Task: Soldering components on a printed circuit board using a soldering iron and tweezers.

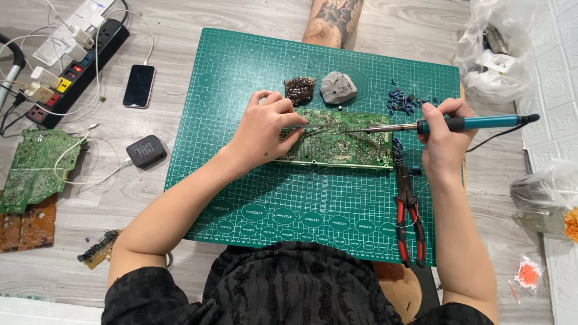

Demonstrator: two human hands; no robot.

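A pale wood-grain floor fills the frame, and a green cutting mat printed with a grid lies across its middle. On the mat, just above centre, sits a green circuit board, long side running left to right.

The left hand rests on the board's left end, fingers curled and pinched on a thin pair of tweezers whose tips point right over the board. The right hand, at the right of centre, is wrapped closed around the teal handle of a soldering iron; its metal tip reaches left and meets the board near the tweezer tips.

Above the board lie a dark brown lump and a grey lump, side by side, with a scatter of small blue parts to their right. Red-handled pliers lie on the mat's right edge, below the right hand.

As for containers, a clear plastic bag sits crumpled in the upper right corner, holding some small items I cannot make out. Another clear bag at the right edge has something orange showing at its lower end.

In the upper left of the frame lie a black power strip with plugs in it and a dark phone. Another green board lies at the left edge, with a small black clock beside it.
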